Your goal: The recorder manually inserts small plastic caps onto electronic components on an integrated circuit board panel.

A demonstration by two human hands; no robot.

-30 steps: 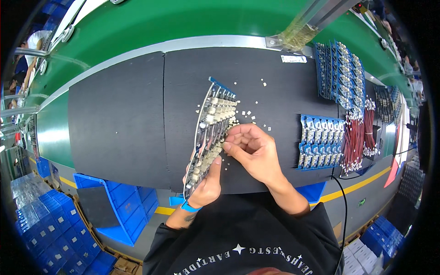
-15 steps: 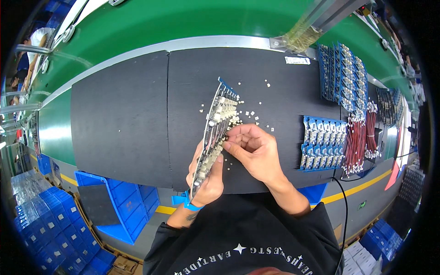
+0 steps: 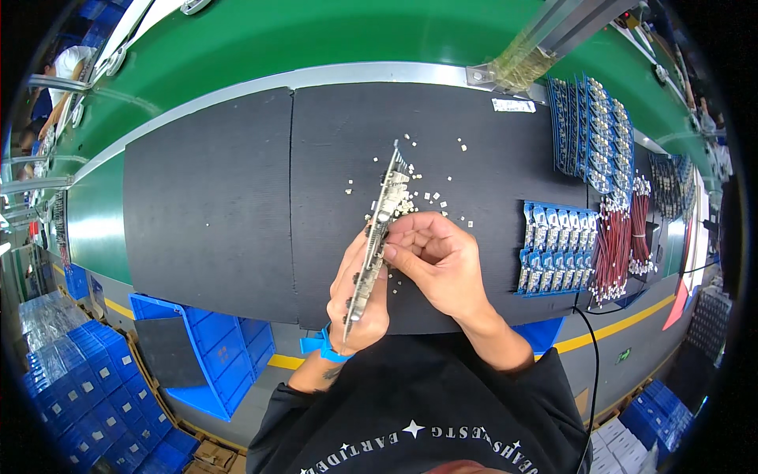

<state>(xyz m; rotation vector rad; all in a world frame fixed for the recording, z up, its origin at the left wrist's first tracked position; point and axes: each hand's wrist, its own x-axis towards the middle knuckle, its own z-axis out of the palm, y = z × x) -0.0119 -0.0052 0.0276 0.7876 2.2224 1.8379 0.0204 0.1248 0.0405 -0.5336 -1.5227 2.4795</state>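
Observation:
My left hand [image 3: 359, 304], with a blue band round the wrist, grips a circuit board panel [image 3: 385, 207] by its near end. The panel stands on edge, seen almost edge-on, with cream connectors along its right side. My right hand [image 3: 444, 257] is at that side, thumb and forefinger pinched close to the board. Whatever lies between those fingertips is too small or hidden to make out. Small cream connector pieces [image 3: 427, 196] lie scattered on the black mat [image 3: 213, 197] around the panel's far end.
At the right are two rows of blue circuit boards [image 3: 557, 237], a bundle of red wires [image 3: 612, 245] and stacked board panels [image 3: 588, 134]. A metal post [image 3: 545, 43] rises at the back. A blue crate [image 3: 213, 359] sits below the mat's left front edge.
My left hand has turned the panel more edge-on, and its far end has shifted right. My right hand stays at almost the same place, still pinched.

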